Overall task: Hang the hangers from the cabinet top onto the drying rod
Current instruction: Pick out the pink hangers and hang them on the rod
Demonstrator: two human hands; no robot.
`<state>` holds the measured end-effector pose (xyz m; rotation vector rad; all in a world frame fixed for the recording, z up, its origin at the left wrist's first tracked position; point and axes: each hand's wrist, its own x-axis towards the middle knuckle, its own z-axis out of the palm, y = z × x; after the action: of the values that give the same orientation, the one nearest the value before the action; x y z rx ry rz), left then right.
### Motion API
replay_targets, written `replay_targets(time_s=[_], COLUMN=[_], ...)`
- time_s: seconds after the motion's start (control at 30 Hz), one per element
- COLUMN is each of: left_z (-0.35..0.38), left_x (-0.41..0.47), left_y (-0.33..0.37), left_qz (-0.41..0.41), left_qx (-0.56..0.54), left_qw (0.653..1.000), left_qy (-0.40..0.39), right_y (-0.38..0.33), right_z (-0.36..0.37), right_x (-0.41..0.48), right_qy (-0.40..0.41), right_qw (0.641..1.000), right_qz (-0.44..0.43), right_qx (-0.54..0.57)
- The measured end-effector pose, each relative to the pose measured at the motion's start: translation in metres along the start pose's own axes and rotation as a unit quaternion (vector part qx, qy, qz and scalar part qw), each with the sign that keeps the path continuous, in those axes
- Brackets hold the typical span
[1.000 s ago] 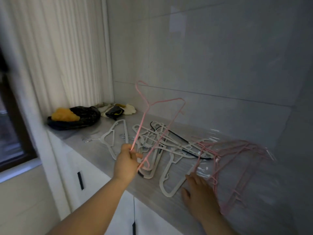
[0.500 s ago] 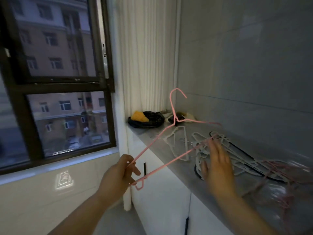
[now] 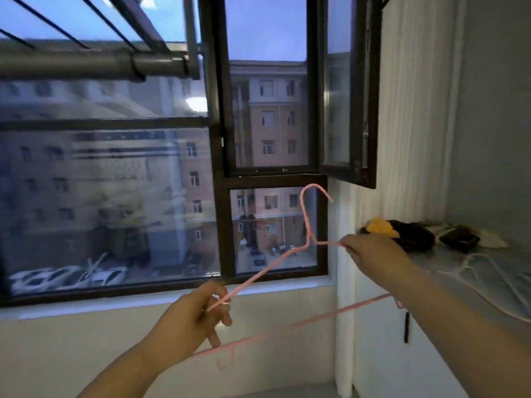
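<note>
left hand (image 3: 195, 317), fingers curled, pinches the thin pink hanger (image 3: 260, 277) at its left shoulder; right hand (image 3: 370, 251) pinches the right shoulder beside the neck. hanger held mid-air, hook toward 12 o'clock, grey metal drying rod (image 3: 86, 64) at 10 o'clock

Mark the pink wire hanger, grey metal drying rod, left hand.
pink wire hanger (image 3: 309, 244), head view, neck base
grey metal drying rod (image 3: 86, 64), head view, tube middle
left hand (image 3: 186, 318), head view, hand's back
</note>
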<state>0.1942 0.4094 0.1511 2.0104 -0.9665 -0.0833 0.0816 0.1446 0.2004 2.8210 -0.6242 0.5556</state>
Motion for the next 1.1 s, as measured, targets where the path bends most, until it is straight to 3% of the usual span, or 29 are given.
replay_targets(time_s=[0.13, 0.33, 0.43, 0.57, 0.67, 0.73, 0.9, 1.1], left_z=[-0.074, -0.182, -0.224, -0.269, -0.299, -0.319, -0.363, -0.41], left_x=[-0.023, -0.065, -0.096, -0.138, -0.167, -0.183, -0.211, -0.231], left_y=[-0.035, -0.083, -0.097, -0.1, -0.094, -0.09, -0.083, -0.087], left_qz=[-0.012, -0.07, -0.12, -0.186, -0.214, -0.232, -0.259, -0.267], left_qx=[0.08, 0.15, 0.197, 0.251, 0.278, 0.291, 0.316, 0.329], left_qw=[0.997, 0.975, 0.946, 0.902, 0.867, 0.841, 0.794, 0.773], left_qy=[0.009, 0.15, 0.225, 0.298, 0.354, 0.392, 0.45, 0.472], right_y=[-0.123, -0.26, -0.314, -0.366, -0.397, -0.417, -0.454, -0.5], right_z=[-0.003, -0.026, -0.055, -0.1, -0.136, -0.156, -0.202, -0.217], right_x=[0.029, 0.062, 0.068, 0.065, 0.066, 0.069, 0.069, 0.068], right_qy=[-0.022, 0.061, 0.176, 0.204, 0.348, 0.411, 0.396, 0.391], right_qw=[0.992, 0.971, 0.922, 0.9, 0.828, 0.801, 0.833, 0.855], right_qz=[-0.091, -0.201, -0.309, -0.364, -0.415, -0.417, -0.385, -0.341], right_qx=[0.087, 0.115, 0.152, 0.124, 0.142, 0.122, 0.045, 0.018])
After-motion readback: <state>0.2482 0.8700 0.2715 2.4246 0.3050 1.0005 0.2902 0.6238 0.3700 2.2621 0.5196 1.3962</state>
